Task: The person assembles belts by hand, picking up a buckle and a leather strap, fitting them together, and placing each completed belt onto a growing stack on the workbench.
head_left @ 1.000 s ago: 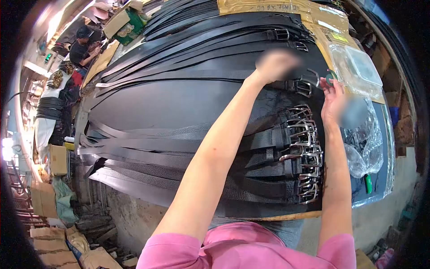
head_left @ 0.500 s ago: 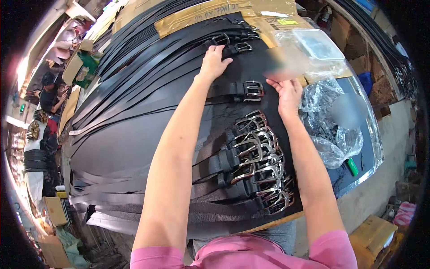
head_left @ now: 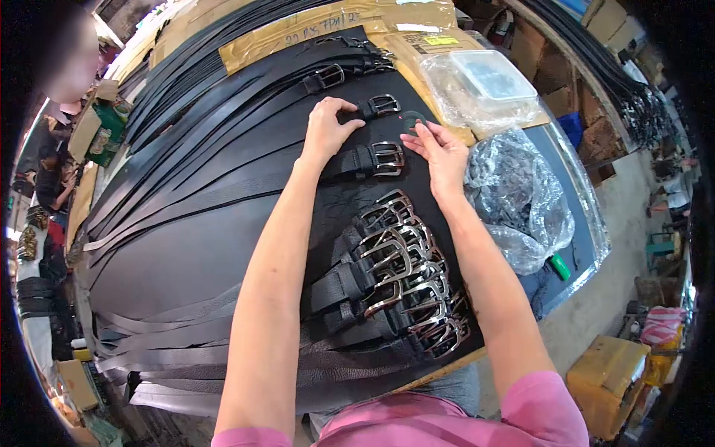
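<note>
My left hand [head_left: 328,130] curls its thumb and fingers around the strap of a black leather belt with a silver buckle [head_left: 384,104]. Just right of that buckle, my right hand [head_left: 441,153] pinches a small, dark, curved piece [head_left: 411,119] too small to name. Below the hands lies another belt with a wide double-bar buckle [head_left: 388,159]. One more buckled belt [head_left: 325,77] rests above my left hand. A dense heap of belt buckles [head_left: 406,276] lies nearer to me, their straps running left.
A clear plastic tub [head_left: 495,74] and a crumpled plastic bag [head_left: 518,201] stand on the right, with a green object [head_left: 559,267] beside the bag. Cardboard [head_left: 298,41] borders the table's far side. A yellow-brown box [head_left: 607,380] sits on the floor. Another person [head_left: 56,175] is at far left.
My view has shifted, so the table appears further left. My left hand has come down onto the belt strap, and my right hand has moved in closer to its buckle.
</note>
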A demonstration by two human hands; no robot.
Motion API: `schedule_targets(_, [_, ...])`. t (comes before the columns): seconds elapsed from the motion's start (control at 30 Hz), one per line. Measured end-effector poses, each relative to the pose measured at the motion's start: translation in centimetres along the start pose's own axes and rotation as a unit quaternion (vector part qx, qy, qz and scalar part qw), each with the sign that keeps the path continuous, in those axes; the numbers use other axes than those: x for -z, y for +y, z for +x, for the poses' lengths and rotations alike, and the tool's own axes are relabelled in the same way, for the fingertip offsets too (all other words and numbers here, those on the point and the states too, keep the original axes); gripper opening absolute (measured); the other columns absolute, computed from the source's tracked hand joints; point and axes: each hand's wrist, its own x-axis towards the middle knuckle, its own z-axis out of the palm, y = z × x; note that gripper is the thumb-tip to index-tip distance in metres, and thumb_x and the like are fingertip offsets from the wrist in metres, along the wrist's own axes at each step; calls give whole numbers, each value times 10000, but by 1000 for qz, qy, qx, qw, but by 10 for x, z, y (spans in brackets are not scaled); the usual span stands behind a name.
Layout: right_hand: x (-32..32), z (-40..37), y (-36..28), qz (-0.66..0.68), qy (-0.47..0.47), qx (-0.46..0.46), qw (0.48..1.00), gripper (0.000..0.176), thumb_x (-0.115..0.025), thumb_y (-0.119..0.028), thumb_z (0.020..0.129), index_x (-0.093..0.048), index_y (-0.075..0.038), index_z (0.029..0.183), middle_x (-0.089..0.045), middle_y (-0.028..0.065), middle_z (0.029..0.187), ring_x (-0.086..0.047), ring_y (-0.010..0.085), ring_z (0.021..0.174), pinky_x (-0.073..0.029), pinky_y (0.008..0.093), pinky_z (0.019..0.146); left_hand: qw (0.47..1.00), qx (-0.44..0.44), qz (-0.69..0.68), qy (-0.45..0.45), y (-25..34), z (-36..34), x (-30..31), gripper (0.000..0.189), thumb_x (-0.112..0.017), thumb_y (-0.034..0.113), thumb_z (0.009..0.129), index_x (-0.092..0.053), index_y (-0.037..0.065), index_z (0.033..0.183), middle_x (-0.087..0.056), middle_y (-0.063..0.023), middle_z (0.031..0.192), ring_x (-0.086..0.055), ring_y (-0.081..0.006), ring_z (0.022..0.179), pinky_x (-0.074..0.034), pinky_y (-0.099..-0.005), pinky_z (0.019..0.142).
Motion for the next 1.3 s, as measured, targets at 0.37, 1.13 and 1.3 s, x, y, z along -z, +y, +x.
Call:
schedule_targets(0.37, [-32,68,28,-122,-115,15,986,243,-621,-218,910,-633,18,857,-641,40,778,-631,105,737,-488,232,668,999,24,16,-23,-22,4,-12,195,-803,253,654,-724,117,770,-616,-80,849,-573,-267,872,-463,-380,781])
schedule_targets(1.13, [-43,59,26,-407,-146,176,885,158,-704,-72,764,-591,25,710,-551,96,893,-575,152,737,-482,259,616,945,199,-250,-70,-12,6,10,136,-582,121,812,-605,-11,838,-641,-66,949,-549,-114,850,-419,-252,816])
schedule_targets(1.3, [-42,58,26,-410,-149,160,885,129,-711,-69,784,-625,25,763,-568,65,930,-538,97,700,-445,229,643,948,184,-251,-74,-20,4,6,130,-574,113,816,-604,-12,829,-641,-71,943,-549,-118,855,-419,-253,820])
